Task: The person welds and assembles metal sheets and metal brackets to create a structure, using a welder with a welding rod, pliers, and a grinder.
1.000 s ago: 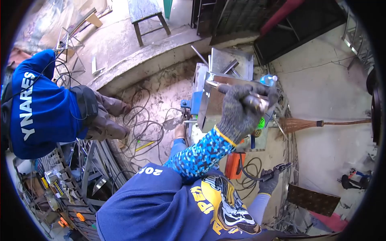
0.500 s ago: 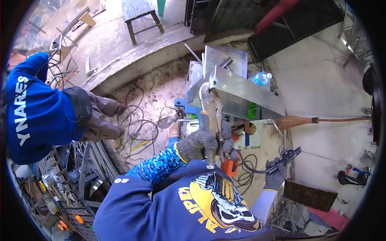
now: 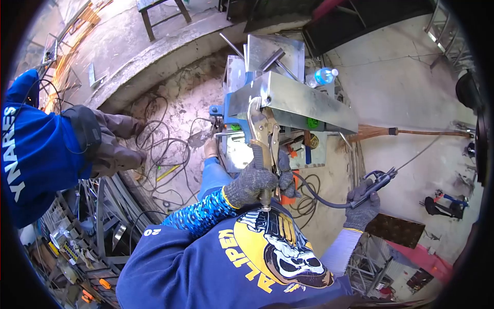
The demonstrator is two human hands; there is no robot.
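Note:
My left hand (image 3: 252,183), in a grey glove, is wrapped around locking pliers (image 3: 264,126). The jaws of the pliers sit at the near edge of a bent piece of sheet metal (image 3: 303,105) on the workbench. To the right, my right hand (image 3: 363,206), also gloved, grips a black welding electrode holder (image 3: 374,188). A thin electrode (image 3: 419,153) sticks out of it, pointing up and right. The holder's cable (image 3: 321,200) curves back left toward the bench.
A hammer (image 3: 272,59) and a water bottle (image 3: 324,76) sit behind the sheet metal. A broom (image 3: 373,131) lies to the right. At left stands another person (image 3: 46,144) in blue, with sparks (image 3: 64,64) beyond. Cables (image 3: 154,139) loop over the floor.
My right hand has turned the electrode holder, and its electrode now shows clearly. My left hand still grips the pliers, now with the jaws against the sheet metal. Sparks have grown at the far left.

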